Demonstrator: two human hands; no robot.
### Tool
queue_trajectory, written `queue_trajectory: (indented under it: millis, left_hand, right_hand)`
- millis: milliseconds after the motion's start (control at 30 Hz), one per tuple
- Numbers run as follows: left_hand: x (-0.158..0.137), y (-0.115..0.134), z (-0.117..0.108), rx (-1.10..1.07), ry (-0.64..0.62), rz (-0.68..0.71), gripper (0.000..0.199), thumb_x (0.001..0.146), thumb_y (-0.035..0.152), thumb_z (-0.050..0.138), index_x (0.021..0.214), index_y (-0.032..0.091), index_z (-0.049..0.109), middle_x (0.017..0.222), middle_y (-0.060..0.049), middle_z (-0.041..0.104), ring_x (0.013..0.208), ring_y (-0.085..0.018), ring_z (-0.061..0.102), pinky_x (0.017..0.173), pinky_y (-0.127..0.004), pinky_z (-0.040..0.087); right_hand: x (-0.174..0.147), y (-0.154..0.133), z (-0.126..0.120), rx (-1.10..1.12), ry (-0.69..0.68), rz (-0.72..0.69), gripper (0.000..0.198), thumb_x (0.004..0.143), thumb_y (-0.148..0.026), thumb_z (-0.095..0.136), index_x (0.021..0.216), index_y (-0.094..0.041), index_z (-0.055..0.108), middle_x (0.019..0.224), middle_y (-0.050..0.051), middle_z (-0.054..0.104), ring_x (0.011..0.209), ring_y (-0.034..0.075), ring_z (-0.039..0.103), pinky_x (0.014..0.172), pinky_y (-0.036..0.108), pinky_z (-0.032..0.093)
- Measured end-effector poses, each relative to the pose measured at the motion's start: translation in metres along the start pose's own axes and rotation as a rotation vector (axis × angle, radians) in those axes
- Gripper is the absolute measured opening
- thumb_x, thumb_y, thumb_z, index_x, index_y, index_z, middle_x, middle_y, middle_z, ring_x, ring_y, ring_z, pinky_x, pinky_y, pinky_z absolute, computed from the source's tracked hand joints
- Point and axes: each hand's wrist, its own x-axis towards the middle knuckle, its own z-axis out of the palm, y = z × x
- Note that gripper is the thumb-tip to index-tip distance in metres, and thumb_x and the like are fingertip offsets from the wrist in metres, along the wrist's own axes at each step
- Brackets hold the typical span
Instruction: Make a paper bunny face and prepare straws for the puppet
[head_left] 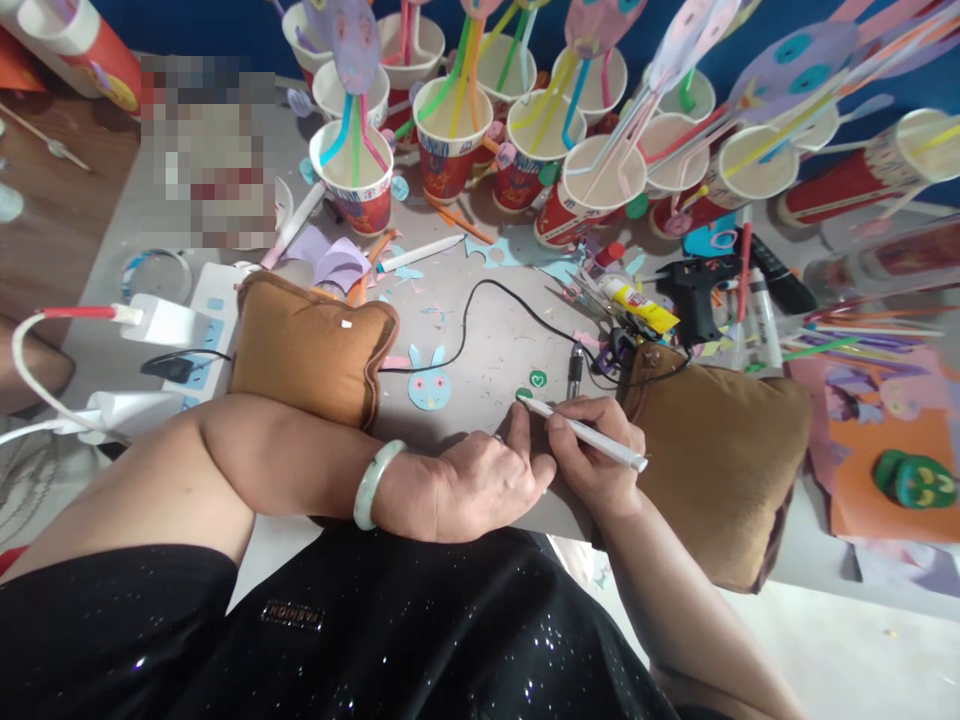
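Observation:
My right hand [596, 450] is closed around a white marker pen [604, 440], its tip at a small green paper circle [524, 395] on the table. With its index finger stretched out, my left hand [480, 480] touches the near edge of that circle; the other fingers are curled and nothing is gripped. Just beyond lies a second green circle [538, 379] with a white heart drawn on it. A blue paper bunny face [429, 387] rests to the left. Near my right hand stands a dark pen-like tool [575, 368].
Brown cushions [311, 345] flank my hands, with a black cable between them. Paper cups [352, 175] with straws line the back. A glue gun [697, 295] and a yellow glue tube [641, 303] lie right. A power strip [206, 330] is left; orange paper [855, 480] far right.

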Motion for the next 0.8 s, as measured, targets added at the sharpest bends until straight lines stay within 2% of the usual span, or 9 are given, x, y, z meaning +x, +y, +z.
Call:
queue_trajectory:
  millis: [233, 500, 800]
  left_hand:
    - [0.0018, -0.0003, -0.0018, -0.004, -0.033, 0.009, 0.042, 0.104, 0.013, 0.037, 0.136, 0.003, 0.062, 0.129, -0.034, 0.07, 0.075, -0.025, 0.078, 0.052, -0.028, 0.051]
    - [-0.0008, 0.001, 0.0048, 0.043, 0.061, 0.01, 0.041, 0.103, 0.012, 0.037, 0.133, 0.001, 0.062, 0.125, -0.034, 0.072, 0.071, -0.023, 0.077, 0.051, -0.027, 0.049]
    - [0.0017, -0.0002, 0.0001, 0.014, -0.017, 0.028, 0.04, 0.104, 0.011, 0.038, 0.134, 0.002, 0.062, 0.124, -0.033, 0.073, 0.07, -0.022, 0.077, 0.052, -0.026, 0.048]
  right_hand:
    - [0.001, 0.0, 0.0001, 0.021, -0.011, -0.028, 0.006, 0.09, -0.021, 0.067, 0.089, -0.024, 0.062, 0.075, -0.001, 0.076, 0.058, 0.015, 0.072, 0.05, 0.025, 0.055]
    - [-0.0008, -0.0001, 0.0015, -0.005, 0.008, -0.028, 0.006, 0.091, -0.024, 0.067, 0.089, -0.024, 0.062, 0.074, -0.001, 0.076, 0.056, 0.014, 0.071, 0.049, 0.023, 0.054]
    - [0.0001, -0.0005, 0.0012, -0.005, 0.012, -0.009, 0.009, 0.092, -0.023, 0.067, 0.086, -0.023, 0.06, 0.072, -0.002, 0.074, 0.053, 0.013, 0.068, 0.047, 0.022, 0.053]
